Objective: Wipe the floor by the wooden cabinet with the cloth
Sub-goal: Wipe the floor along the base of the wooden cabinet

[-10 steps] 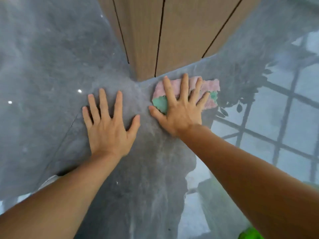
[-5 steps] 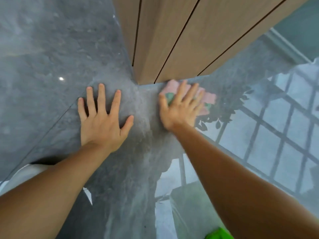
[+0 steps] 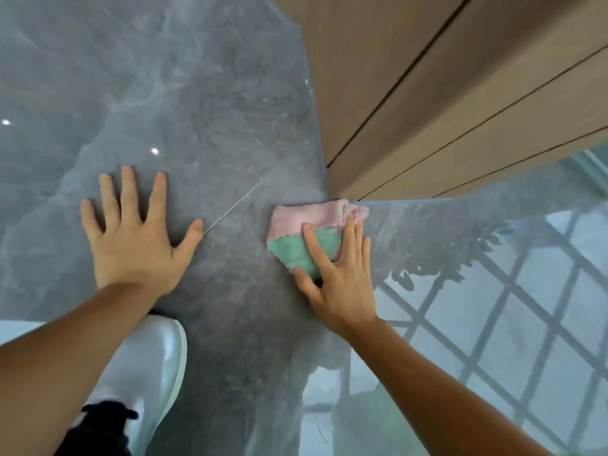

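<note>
Right hand (image 3: pixel 339 284) lies flat, fingers spread, pressing cloth (image 3: pixel 296 235) onto floor (image 3: pixel 214 110).

Cloth (image 3: pixel 297 236): small rag, pink upper part, teal-green lower part, frayed edges, folded/bunched, lying flat on floor (image 3: pixel 214 110). Its top right corner sits just beside the cabinet (image 3: pixel 427 103) base corner; cannot tell if touching. Right side of the cloth is covered. Floor: glossy grey marble-look tile, thin grout line running diagonally left of the cloth, reflections of a window grid and foliage on the right. Cabinet: light wood, upright panels with dark narrow gaps between them, bottom edge meeting the floor, corner pointing toward the cloth.
</note>
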